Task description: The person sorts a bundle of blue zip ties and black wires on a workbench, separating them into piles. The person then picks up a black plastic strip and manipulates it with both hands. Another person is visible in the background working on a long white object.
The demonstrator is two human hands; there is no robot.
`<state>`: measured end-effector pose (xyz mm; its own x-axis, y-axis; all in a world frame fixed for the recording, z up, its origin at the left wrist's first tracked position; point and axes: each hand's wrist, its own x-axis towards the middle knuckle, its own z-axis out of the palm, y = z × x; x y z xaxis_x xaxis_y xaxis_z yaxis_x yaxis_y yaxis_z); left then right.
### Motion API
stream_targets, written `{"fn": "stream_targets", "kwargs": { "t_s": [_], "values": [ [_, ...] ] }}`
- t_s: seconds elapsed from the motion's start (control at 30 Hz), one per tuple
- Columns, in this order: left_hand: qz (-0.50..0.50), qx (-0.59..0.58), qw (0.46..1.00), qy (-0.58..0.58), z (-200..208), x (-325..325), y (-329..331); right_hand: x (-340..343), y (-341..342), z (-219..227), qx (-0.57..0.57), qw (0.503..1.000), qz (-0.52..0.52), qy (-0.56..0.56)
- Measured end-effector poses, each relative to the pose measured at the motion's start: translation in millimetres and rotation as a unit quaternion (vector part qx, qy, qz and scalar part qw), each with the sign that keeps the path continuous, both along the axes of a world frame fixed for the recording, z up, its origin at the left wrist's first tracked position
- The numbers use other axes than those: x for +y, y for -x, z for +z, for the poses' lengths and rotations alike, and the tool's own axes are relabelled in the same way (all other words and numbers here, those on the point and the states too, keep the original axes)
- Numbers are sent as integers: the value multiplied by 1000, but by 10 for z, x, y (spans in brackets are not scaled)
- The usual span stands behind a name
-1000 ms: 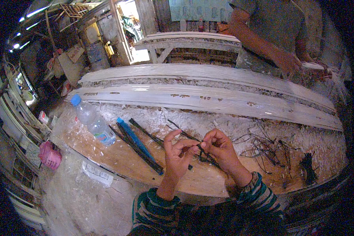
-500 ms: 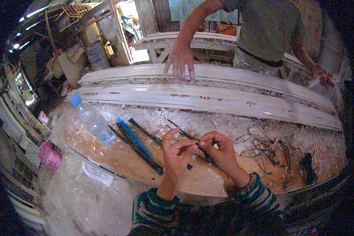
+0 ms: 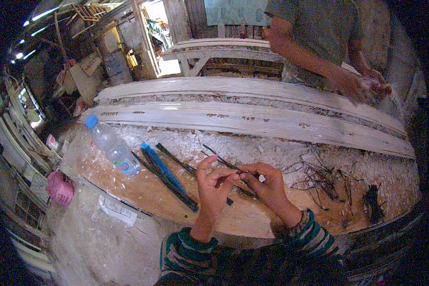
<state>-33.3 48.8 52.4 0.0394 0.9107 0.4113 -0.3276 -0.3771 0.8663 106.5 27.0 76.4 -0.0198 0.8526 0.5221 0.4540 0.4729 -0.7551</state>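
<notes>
My left hand (image 3: 212, 190) and my right hand (image 3: 268, 185) meet over the near part of the workbench, thumbs and forefingers pinched together. A thin black strand (image 3: 219, 158) runs into their fingertips; its held part is mostly hidden. Just left of my hands, a long black bundle (image 3: 163, 182), a blue bundle (image 3: 164, 168) and another black bundle (image 3: 175, 158) lie slanted on the wood. To the right spreads a loose tangle of black strands (image 3: 321, 183), and beyond it lies a compact bunch of black strands (image 3: 374, 206).
A clear plastic bottle with a blue cap (image 3: 110, 145) stands at the left. Long, white, film-covered pieces (image 3: 267, 114) stretch across the far side of the bench. Behind them a co-worker (image 3: 319, 47) handles clear film. A pink basket (image 3: 60, 188) is beyond the left edge.
My right fingertips have shifted slightly left, closer against my left fingertips. The co-worker's arm has lifted off the white pieces and swung right, bringing both their hands together.
</notes>
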Motion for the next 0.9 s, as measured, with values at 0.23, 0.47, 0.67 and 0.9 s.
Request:
{"fn": "stream_targets", "kwargs": {
  "t_s": [0.23, 0.47, 0.67, 0.9],
  "values": [
    [47, 61, 993, -85, -68, 24, -22, 6, 12, -17, 31, 999, -4, 13],
    [39, 39, 996, -72, -84, 4, -43, 23, 17, -56, 24, 1000, -13, 6],
    [33, 49, 996, -65, -65, 0, -31, 4, 19, -29, 17, 999, -7, 35],
    [29, 36, 998, -36, -31, -12, -45, 3, 34, -38, 83, 993, 60, 59]
  ]
}}
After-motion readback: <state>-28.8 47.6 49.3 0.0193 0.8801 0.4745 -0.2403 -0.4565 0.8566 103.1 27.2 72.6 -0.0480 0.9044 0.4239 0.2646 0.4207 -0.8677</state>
